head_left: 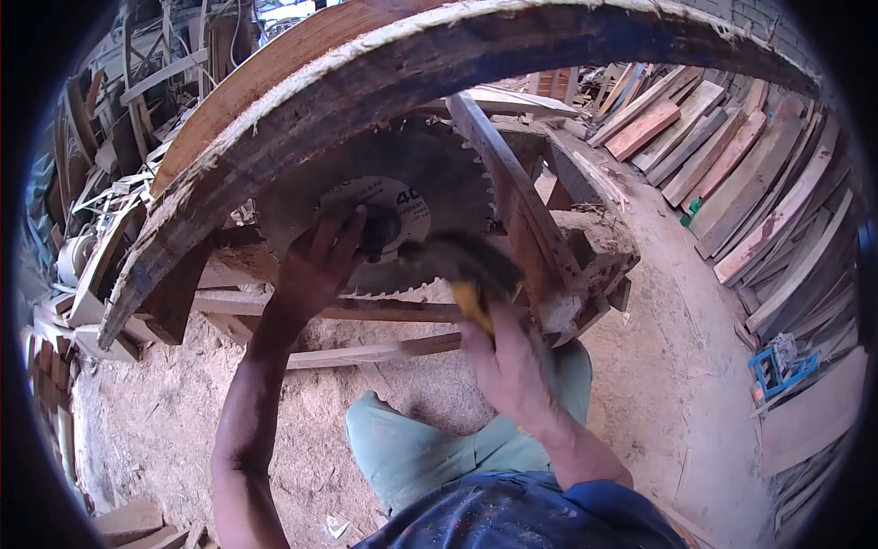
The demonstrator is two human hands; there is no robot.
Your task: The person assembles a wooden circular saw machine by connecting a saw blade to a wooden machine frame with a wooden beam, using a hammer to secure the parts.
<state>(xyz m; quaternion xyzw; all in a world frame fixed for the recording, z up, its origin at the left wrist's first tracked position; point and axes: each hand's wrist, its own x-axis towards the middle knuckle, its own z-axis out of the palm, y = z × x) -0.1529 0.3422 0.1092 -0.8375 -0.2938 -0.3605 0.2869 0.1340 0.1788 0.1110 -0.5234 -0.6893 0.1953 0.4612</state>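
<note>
A large circular saw blade [457, 188] with a toothed rim stands under the wooden bench, a printed white label [407, 201] round its centre. My left hand [320, 261] reaches up to the blade's middle, fingers curled at a dark hub piece [380, 236] and partly covering the label. In my right hand [512, 361] is a hammer [476, 274], gripped by its yellow handle. Its head is smeared by motion and sits just right of the hub, overlapping the blade's lower part in this view.
A thick, rough-edged wooden board [366, 87] arches over the blade. To the right of the blade a wooden beam [517, 197] slants down. Planks [722, 174] lean along the right wall, near a blue frame [782, 371]. Sawdust [201, 412] covers the floor; scrap wood is piled at left.
</note>
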